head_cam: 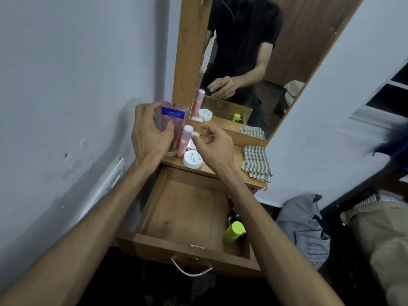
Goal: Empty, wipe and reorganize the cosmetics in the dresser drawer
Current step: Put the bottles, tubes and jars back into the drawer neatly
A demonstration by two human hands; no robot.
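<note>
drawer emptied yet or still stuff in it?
Not empty. The drawer is pulled open and mostly bare, but a green bottle lies in its right front corner, with some dark items behind it, too unclear to identify.

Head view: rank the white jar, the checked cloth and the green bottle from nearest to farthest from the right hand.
1. White jar, on the dresser top just below and left of the right hand.
2. Checked cloth, on the dresser top to the hand's right.
3. Green bottle, down in the open drawer's right side.
</note>
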